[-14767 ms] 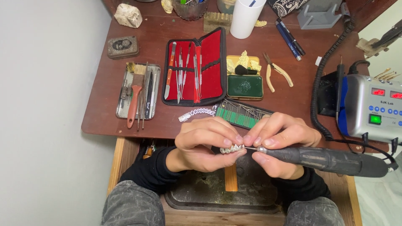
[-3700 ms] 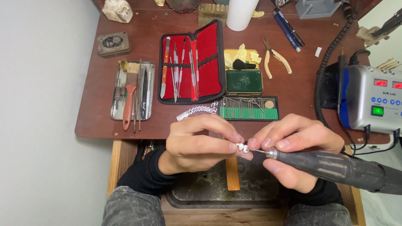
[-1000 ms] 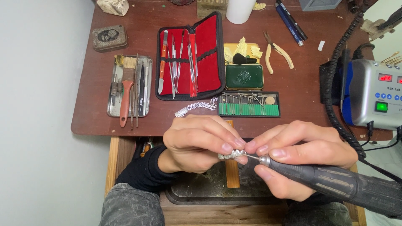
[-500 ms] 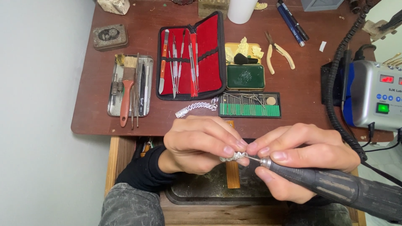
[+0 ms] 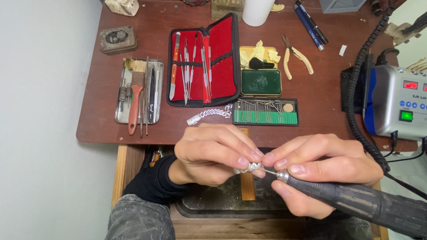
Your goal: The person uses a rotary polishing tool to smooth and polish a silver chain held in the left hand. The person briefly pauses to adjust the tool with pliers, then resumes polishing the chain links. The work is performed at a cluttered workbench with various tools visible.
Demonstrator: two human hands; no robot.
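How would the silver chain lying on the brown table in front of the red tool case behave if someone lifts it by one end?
The silver linked chain would probably hang limp, since it lies in a loose curve of small links. It looks light for its length. On the brown wooden table it should drag rather than roll, and its polished links may slip between fingers.

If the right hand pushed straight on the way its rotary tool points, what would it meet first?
The right hand aims its rotary handpiece leftward; the bit already seems to touch the small silver piece, with the left hand's fingers just behind.
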